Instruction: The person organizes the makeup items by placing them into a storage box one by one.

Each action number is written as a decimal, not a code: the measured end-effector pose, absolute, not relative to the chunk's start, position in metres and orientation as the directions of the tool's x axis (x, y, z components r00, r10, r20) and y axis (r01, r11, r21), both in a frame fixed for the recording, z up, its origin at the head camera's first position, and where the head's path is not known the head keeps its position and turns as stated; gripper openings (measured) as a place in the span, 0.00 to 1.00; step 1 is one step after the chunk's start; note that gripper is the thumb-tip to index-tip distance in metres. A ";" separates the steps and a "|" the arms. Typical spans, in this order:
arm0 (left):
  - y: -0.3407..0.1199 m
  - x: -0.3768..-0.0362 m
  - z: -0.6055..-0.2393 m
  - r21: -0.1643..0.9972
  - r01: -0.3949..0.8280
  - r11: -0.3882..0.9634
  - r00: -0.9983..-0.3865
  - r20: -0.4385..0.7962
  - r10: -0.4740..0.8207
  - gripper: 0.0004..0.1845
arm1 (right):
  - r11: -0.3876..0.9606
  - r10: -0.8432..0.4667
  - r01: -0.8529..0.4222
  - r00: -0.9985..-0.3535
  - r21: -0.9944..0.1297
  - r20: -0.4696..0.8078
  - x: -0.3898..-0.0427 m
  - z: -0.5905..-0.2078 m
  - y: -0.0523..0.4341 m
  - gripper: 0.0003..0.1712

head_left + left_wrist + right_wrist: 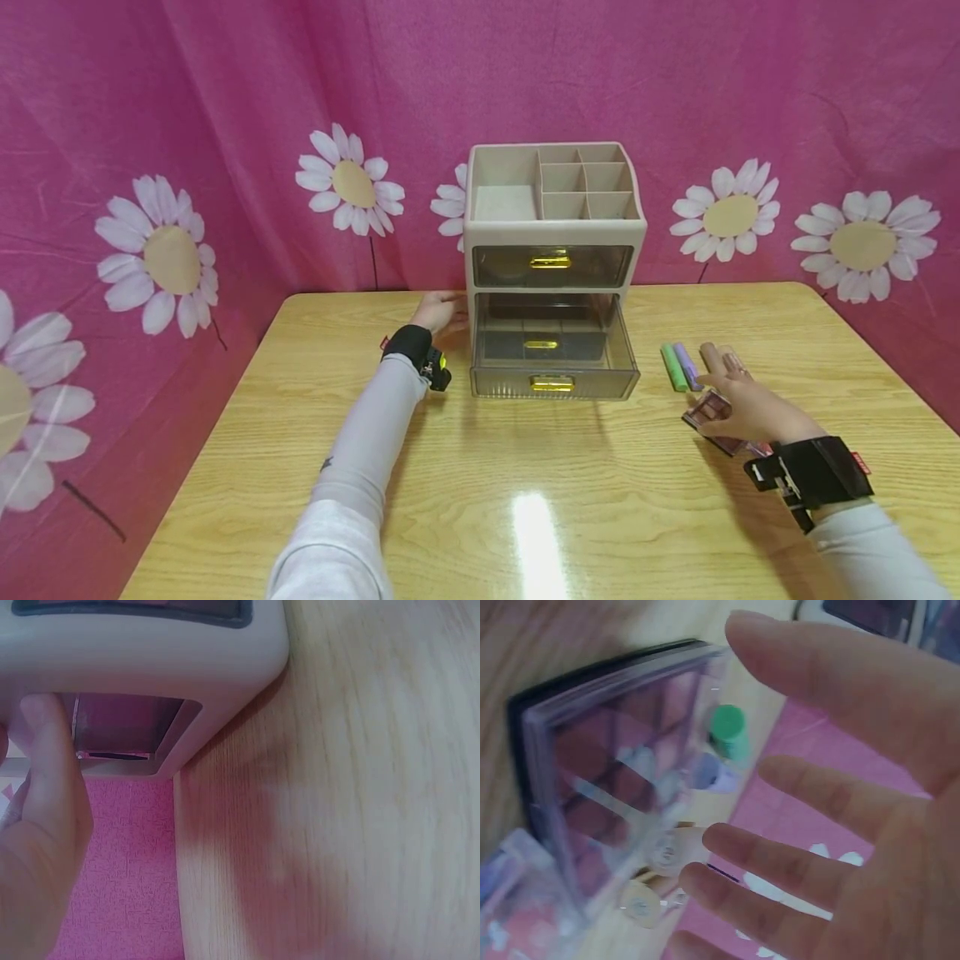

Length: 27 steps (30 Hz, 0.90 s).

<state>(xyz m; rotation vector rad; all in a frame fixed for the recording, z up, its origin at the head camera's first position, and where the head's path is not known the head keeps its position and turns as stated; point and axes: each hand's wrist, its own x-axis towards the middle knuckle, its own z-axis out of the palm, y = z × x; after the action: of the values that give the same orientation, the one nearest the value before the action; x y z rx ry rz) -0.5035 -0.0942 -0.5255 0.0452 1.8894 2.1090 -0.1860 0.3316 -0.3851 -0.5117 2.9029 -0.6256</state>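
- The left hand rests flat against the left side of the beige drawer organizer at centre frame, fingers straight, holding nothing — apparently bracing the unit so it does not slide.
- The lower drawer stands pulled out, its gold handle facing the viewer; the upper drawer sits closed.
- The right hand, lower right, hovers with fingers spread over an eyeshadow palette on the wooden table (whether it touches the palette is unclear).
- Just beyond lie a green tube, a purple tube and a tan one — side by side, within easy reach.
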 end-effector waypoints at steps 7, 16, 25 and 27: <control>-0.098 -0.569 -0.590 0.970 -0.221 -0.102 -0.951 -0.192 0.242 0.23 | 0.864 -0.348 -0.311 -0.937 -0.397 -0.025 -0.188 -0.398 0.337 0.38; -0.088 -0.456 -0.477 0.978 -0.206 -0.032 -0.960 -0.196 0.201 0.18 | 0.873 -0.350 -0.317 -0.937 -0.370 -0.022 -0.188 -0.403 0.337 0.33; -0.089 -0.443 -0.466 0.981 -0.186 -0.049 -0.957 -0.170 0.237 0.19 | 0.856 -0.392 -0.373 -0.920 -0.356 0.020 -0.192 -0.406 0.340 0.25; -0.089 -0.447 -0.471 0.981 -0.184 -0.057 -0.958 -0.166 0.236 0.19 | 0.854 -0.388 -0.368 -0.921 -0.368 0.020 -0.193 -0.407 0.340 0.24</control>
<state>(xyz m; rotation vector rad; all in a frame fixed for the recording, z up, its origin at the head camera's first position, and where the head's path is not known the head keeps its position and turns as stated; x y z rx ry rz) -0.4472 -0.0891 -0.4706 0.0550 1.9348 2.0943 -0.1926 0.3403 -0.4068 -0.6067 2.9716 -0.5729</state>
